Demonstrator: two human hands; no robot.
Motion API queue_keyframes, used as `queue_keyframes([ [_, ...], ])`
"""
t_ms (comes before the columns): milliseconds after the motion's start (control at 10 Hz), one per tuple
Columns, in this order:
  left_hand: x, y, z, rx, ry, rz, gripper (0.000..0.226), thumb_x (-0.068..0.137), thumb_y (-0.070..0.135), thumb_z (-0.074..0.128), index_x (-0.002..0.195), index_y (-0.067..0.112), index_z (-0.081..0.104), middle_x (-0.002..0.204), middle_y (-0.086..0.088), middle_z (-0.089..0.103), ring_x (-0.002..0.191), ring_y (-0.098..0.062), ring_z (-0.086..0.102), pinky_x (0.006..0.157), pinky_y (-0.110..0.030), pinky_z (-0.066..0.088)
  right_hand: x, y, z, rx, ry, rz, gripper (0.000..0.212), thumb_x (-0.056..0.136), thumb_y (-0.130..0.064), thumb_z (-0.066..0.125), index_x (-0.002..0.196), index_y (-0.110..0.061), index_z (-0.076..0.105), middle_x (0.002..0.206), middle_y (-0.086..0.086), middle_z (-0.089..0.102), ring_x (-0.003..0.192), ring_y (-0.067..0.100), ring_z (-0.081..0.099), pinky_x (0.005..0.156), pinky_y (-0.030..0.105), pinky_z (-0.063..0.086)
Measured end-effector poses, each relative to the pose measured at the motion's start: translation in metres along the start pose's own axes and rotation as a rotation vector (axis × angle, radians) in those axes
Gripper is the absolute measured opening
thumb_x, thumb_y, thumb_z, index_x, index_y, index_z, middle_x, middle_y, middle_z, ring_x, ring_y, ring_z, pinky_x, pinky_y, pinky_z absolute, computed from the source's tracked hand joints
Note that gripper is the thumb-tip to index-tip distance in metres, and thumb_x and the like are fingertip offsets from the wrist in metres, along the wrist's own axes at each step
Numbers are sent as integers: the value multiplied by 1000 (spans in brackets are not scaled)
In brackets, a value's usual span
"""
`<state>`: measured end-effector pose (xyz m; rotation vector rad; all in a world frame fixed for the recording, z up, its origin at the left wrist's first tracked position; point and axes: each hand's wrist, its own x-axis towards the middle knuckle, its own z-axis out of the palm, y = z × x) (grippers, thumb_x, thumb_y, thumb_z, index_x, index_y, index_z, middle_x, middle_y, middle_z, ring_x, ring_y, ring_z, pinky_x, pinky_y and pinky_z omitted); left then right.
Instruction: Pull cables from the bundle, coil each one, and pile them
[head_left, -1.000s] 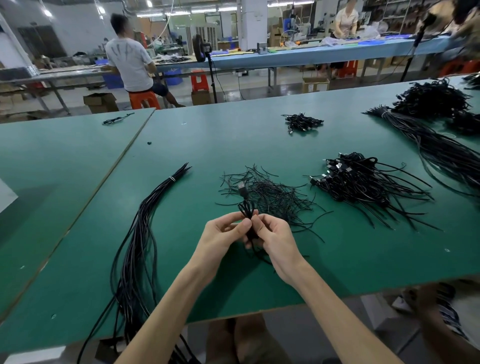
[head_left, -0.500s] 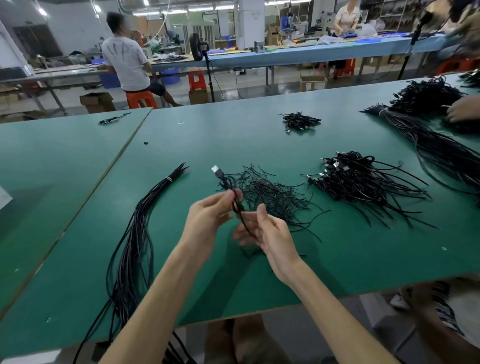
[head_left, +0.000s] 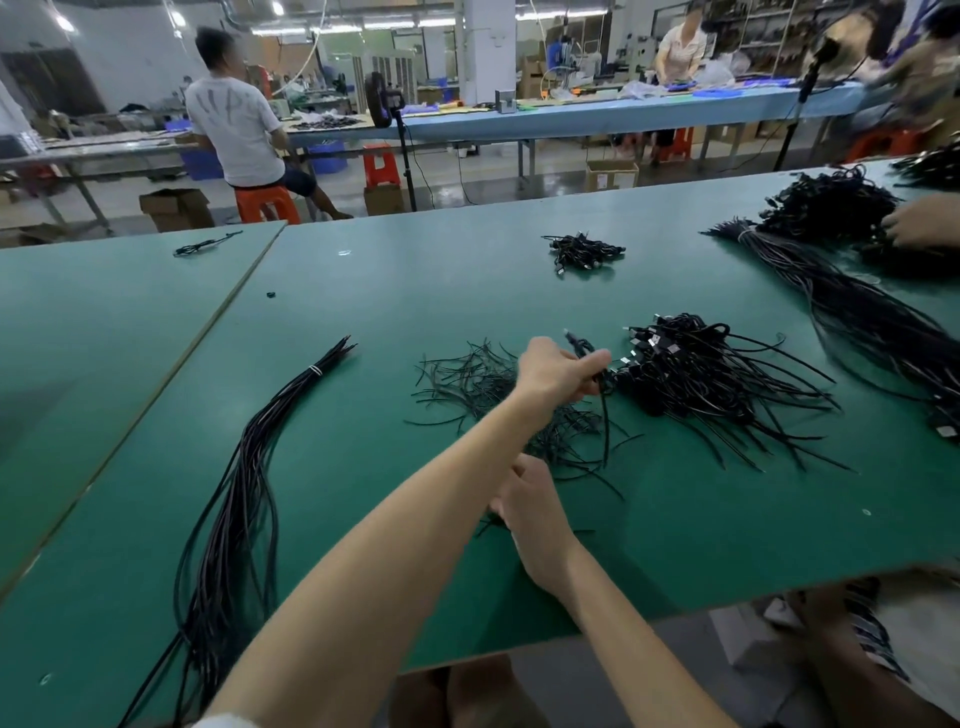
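Note:
My left hand (head_left: 558, 375) reaches out to the right and grips a coiled black cable (head_left: 597, 370), its loose tail hanging down to the table. The hand is at the left edge of the pile of coiled cables (head_left: 706, 374). Under my left forearm lies a scatter of thin black ties (head_left: 467, 376). My right hand (head_left: 532, 506) is low over the green table (head_left: 675, 530) near those ties; its fingers are hidden behind my left forearm. The long tied bundle of black cables (head_left: 244, 478) lies at the left and runs off the front edge.
A small heap of cables (head_left: 582, 250) sits farther back. At the right lie another long bundle (head_left: 862, 322) and a big pile (head_left: 826, 205), with another person's hand (head_left: 922, 222) on it. A seam (head_left: 208, 338) splits the table on the left.
My left hand has carried the coiled cable from in front of me out to the right, up to the pile. My right hand has let go and dropped toward the table.

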<state>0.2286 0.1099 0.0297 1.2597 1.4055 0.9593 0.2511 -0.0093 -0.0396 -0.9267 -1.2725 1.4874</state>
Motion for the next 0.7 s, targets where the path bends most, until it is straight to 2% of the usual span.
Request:
queue_keyframes([
  [100,6,-5,29,37,-75,-52,46,104,32,59,116,-12,62,108,-16,76,80,-22,76,72,-28,60,-2,7,-6,77,-23,-53,31,106,-12,44,99,11,63,79,18,63,72,23,57,65,32,47],
  [200,0,-12,45,32,-169,-49,32,108,16,50,127,-9,57,130,-13,63,99,-30,75,90,-39,61,1,8,-5,166,-47,83,32,110,-25,45,111,-5,71,92,5,67,83,20,60,67,25,49],
  [300,-7,-10,35,-19,-164,-3,30,107,6,48,132,-6,60,135,-16,63,99,-27,74,90,-36,61,6,6,-4,191,-62,154,35,110,-22,42,114,-2,71,89,5,69,82,17,63,68,24,52],
  [400,-22,-4,9,-92,-134,22,26,106,4,48,125,1,67,124,-15,70,97,-27,76,84,-32,62,6,6,-2,80,21,66,26,106,-5,44,109,9,66,82,4,71,76,15,65,64,22,51],
  [500,-43,-7,-23,-161,-45,60,26,105,1,48,122,1,68,116,-13,73,91,-25,77,82,-33,62,4,6,0,-37,53,-55,24,103,3,47,87,2,64,69,1,65,65,12,59,61,24,51],
  [600,-63,-10,-64,-190,99,141,26,104,2,48,118,4,70,105,-9,76,81,-19,76,75,-28,61,0,7,9,-233,17,-226,20,103,0,51,96,-12,66,80,1,67,71,13,60,71,25,52],
  [700,-85,-15,-97,-66,268,233,22,104,5,50,114,6,70,87,-5,77,74,-14,75,67,-21,56,-2,13,12,-578,53,-482,23,100,1,54,113,-14,67,105,-4,57,92,9,58,86,18,47],
])
